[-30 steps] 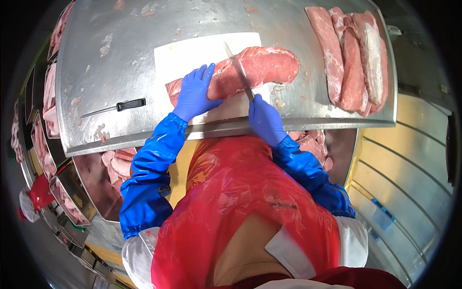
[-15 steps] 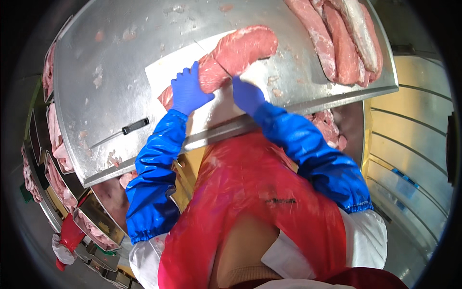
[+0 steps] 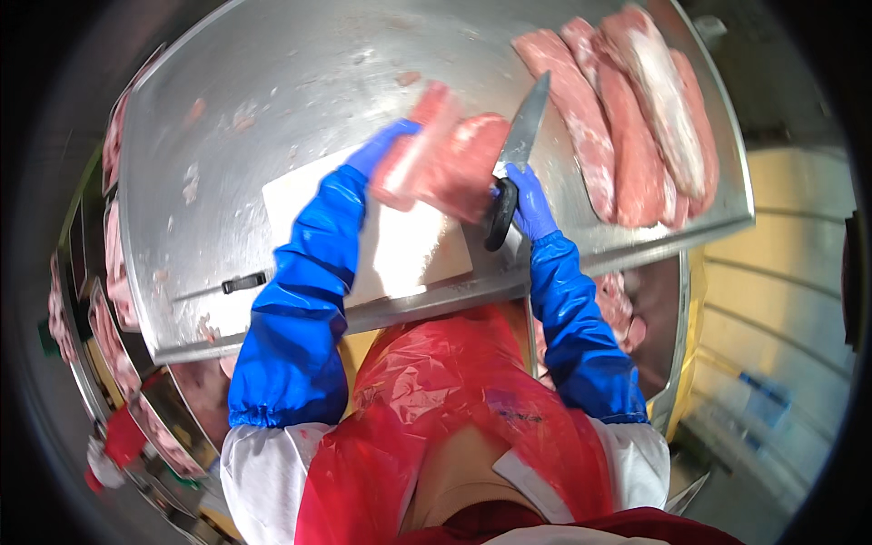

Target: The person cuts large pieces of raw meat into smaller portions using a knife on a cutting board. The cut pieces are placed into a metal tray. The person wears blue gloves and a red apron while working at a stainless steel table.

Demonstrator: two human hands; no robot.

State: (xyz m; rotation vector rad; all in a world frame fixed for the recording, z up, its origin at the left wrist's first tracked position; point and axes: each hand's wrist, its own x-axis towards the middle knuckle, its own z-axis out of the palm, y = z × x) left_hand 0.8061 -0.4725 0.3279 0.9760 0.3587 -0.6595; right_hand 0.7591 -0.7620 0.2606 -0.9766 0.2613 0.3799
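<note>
My left hand (image 3: 386, 147), in a blue glove, grips a piece of pork loin (image 3: 459, 159) above the white cutting board (image 3: 400, 259). The meat is smeared by motion; it shows as two lobes side by side, and I cannot tell whether they are joined. Just right of it my right hand (image 3: 532, 202) is closed on a knife (image 3: 525, 123). Its broad blade points away from me, and its black handle (image 3: 501, 214) stands out towards me. The fingers of my left hand are mostly hidden behind the meat.
Several long pork loins (image 3: 640, 127) lie at the right of the steel table (image 3: 227, 100). A second, thin knife (image 3: 243, 282) rests at the near left. Meat scraps dot the table. Trays of meat (image 3: 116, 341) stand beyond its left edge, and more meat (image 3: 616, 309) lies below its near edge.
The loin lay flat under my left hand, with the knife across it in my right. Now the meat is raised and turned, and the knife has moved right, blade pointing away.
</note>
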